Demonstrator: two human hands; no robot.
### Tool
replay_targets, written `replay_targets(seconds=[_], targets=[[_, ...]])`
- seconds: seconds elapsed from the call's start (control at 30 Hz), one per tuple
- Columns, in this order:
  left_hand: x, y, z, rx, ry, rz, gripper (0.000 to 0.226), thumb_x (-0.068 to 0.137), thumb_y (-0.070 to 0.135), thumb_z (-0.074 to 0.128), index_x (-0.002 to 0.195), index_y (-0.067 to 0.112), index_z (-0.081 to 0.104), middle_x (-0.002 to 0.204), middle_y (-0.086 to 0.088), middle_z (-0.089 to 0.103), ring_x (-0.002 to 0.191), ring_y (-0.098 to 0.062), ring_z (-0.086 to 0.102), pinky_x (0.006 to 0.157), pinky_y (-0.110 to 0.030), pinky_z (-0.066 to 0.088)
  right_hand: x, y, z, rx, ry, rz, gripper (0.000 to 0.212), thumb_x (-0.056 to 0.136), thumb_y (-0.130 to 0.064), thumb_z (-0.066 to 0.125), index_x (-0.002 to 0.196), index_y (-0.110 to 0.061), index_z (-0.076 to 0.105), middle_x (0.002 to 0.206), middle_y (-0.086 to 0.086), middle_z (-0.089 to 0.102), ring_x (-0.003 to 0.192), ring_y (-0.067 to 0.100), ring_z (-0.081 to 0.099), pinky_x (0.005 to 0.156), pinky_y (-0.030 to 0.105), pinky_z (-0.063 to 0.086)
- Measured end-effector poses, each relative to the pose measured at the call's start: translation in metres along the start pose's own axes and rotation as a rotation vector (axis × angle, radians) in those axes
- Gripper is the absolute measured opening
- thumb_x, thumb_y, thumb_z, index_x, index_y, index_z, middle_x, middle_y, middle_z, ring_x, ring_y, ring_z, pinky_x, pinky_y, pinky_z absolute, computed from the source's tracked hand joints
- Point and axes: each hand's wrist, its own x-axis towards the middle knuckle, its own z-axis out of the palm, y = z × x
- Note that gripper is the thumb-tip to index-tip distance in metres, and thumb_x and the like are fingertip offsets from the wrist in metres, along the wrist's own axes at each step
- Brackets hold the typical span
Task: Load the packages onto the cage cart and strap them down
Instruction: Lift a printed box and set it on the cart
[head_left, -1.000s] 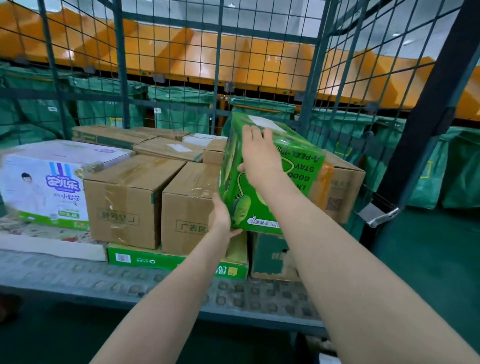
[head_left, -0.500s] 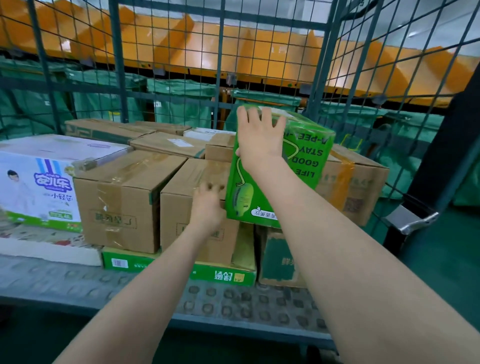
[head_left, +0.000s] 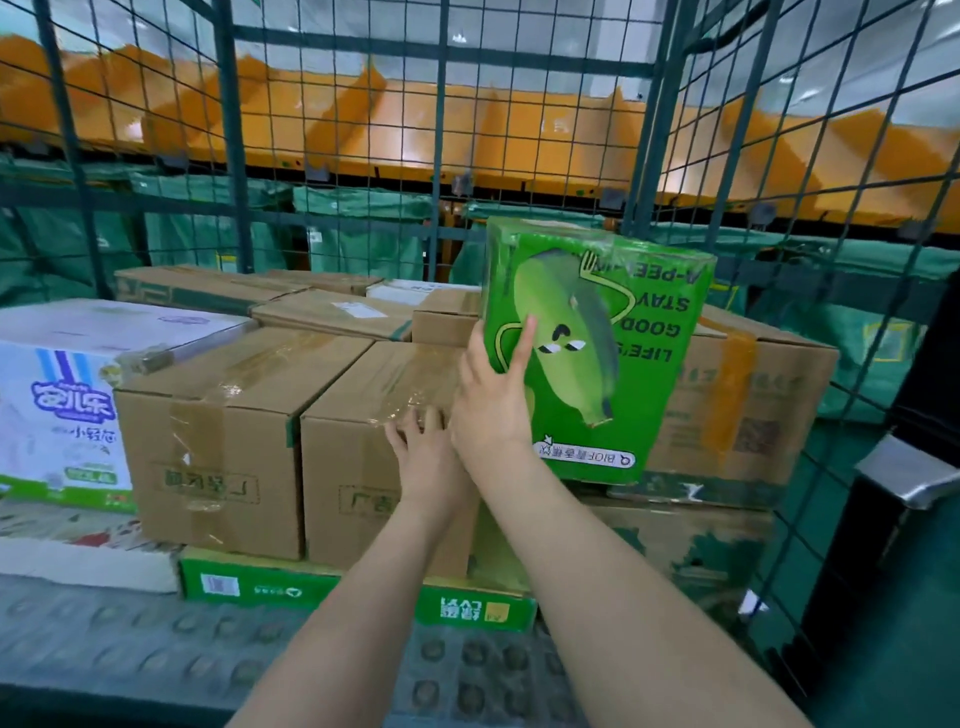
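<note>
Green box (head_left: 597, 353) stands upright, print upside down, atop cartons (head_left: 685, 540) at right of cage cart (head_left: 231, 130). Right hand (head_left: 488, 400) grips its left edge, one digit laid on the front. Left hand (head_left: 421, 447) rests spread fingers on brown carton (head_left: 343, 467) top edge, holding nothing.

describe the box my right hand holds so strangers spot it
In the wire cage cart, look at the stack's right end. The green box stands tallest, right hand on its left edge. Unlike the brown cartons, it shows an upside-down banana print.
</note>
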Motion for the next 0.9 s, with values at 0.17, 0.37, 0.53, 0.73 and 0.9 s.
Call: replay_targets(seconds=[0.17,0.37,0.53,0.73,0.9], targets=[[-0.002,-0.008,-0.005,0.009,-0.068,-0.014,0.060,0.098,0.031,0.040,0.151,0.022,0.013,0.152,-0.009,0.014,0.144,-0.031,0.001,0.107,-0.070,0.003,0.010,-0.008,-0.006,-0.098,-0.060,-0.009,0.045,0.097,-0.033,0.046,0.139,-0.016,0.045,0.152,0.023,0.014,0.142,0.045,-0.008,0.070,0.086,-0.008],[0.013,-0.007,-0.018,0.001,-0.207,-0.021,0.078,0.086,0.048,0.052,0.151,0.028,0.013,0.156,-0.010,0.011,0.145,-0.031,0.007,0.106,-0.069,-0.003,0.007,0.017,0.006,0.255,0.104,-0.187,0.036,0.092,-0.021,0.045,0.125,-0.022,0.059,0.160,0.011,-0.001,0.146,0.026,-0.014,0.086,0.073,-0.024],[0.004,0.004,-0.046,-0.816,-0.378,0.176,0.081,0.075,0.020,0.078,0.139,0.025,0.028,0.118,0.008,0.051,0.116,-0.012,0.046,0.092,-0.017,0.033,-0.026,0.043,0.021,0.983,0.690,0.327,0.058,0.064,0.011,0.071,0.118,-0.006,0.063,0.139,0.021,0.046,0.127,0.039,0.046,0.103,0.051,0.036],[0.006,0.022,-0.041,-0.919,-0.166,-0.019,0.054,0.092,0.042,0.052,0.138,0.015,0.042,0.133,-0.007,0.055,0.118,-0.023,0.052,0.091,-0.026,0.035,-0.051,0.073,0.079,1.620,0.082,1.048,0.117,0.063,-0.045,0.082,0.150,-0.011,0.011,0.153,0.017,0.021,0.140,0.035,0.024,0.112,0.050,0.024],[0.012,0.013,-0.032,-0.830,-0.080,-0.052,0.055,0.093,0.048,0.046,0.133,0.011,0.048,0.126,-0.014,0.059,0.116,-0.032,0.055,0.091,-0.033,0.040,-0.047,0.050,0.081,1.789,0.081,0.991,0.086,0.064,-0.040,0.084,0.127,-0.004,0.038,0.132,0.013,0.048,0.124,0.032,0.044,0.097,0.039,0.040]])
